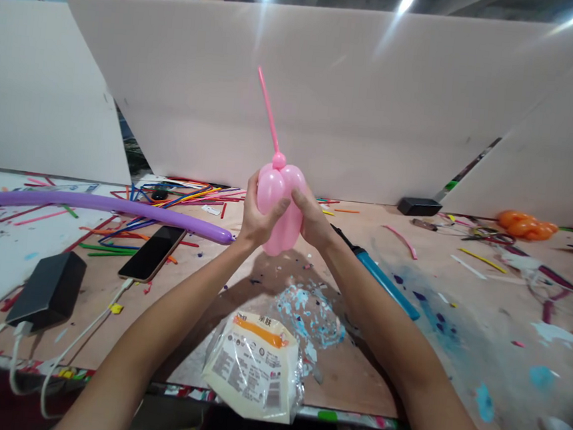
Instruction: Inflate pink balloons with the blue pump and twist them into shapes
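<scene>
A pink balloon (285, 231) made of several inflated lobes is held up above the table, with a small round bubble on top and a thin uninflated tail pointing up and slightly left. My left hand (260, 216) wraps round its left side, thumb across the front. On the right side my right hand (315, 216) grips it, with the thumb pressed on the front lobe. Most fingers of both hands are hidden behind the balloon. A long purple balloon (116, 207) reaches in from the left, its tip close to my left wrist.
On the table (352, 381) lie a phone (152, 255), a black block (49, 290) with a cable, a plastic packet (252, 366), a blue pump (385, 282), an orange balloon (526, 225), a small black box (419, 206) and loose uninflated balloons. White boards (297, 95) stand behind.
</scene>
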`<control>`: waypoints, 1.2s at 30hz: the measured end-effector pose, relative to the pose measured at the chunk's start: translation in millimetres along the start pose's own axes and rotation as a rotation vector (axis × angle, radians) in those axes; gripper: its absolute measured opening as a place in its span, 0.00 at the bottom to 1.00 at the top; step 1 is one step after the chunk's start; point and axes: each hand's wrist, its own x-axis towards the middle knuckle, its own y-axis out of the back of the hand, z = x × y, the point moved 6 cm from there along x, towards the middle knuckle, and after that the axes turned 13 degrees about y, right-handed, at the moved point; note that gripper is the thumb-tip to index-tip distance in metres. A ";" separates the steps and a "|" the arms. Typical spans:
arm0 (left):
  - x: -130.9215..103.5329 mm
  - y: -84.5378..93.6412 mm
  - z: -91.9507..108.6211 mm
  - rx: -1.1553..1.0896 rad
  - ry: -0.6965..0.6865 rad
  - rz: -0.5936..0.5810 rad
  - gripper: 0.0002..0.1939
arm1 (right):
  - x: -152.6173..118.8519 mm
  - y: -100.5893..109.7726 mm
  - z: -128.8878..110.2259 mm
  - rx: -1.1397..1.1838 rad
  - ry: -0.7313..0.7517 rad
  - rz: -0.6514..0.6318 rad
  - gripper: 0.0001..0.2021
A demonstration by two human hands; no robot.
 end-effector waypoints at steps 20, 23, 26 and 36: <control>25.7 25.6 15.9 0.383 0.007 0.015 0.14 | -0.5 44.0 -25.7 -0.882 0.225 -0.103 0.28; 31.4 32.3 7.7 0.248 0.095 0.018 0.16 | -1.1 47.5 -24.6 -0.896 0.236 -0.084 0.27; 34.8 39.3 4.0 0.187 0.102 0.078 0.16 | -1.1 52.2 -24.0 -0.907 0.244 -0.052 0.25; 41.6 52.9 -6.8 0.120 0.124 0.129 0.13 | -1.4 63.8 -11.3 -0.853 0.162 -0.025 0.25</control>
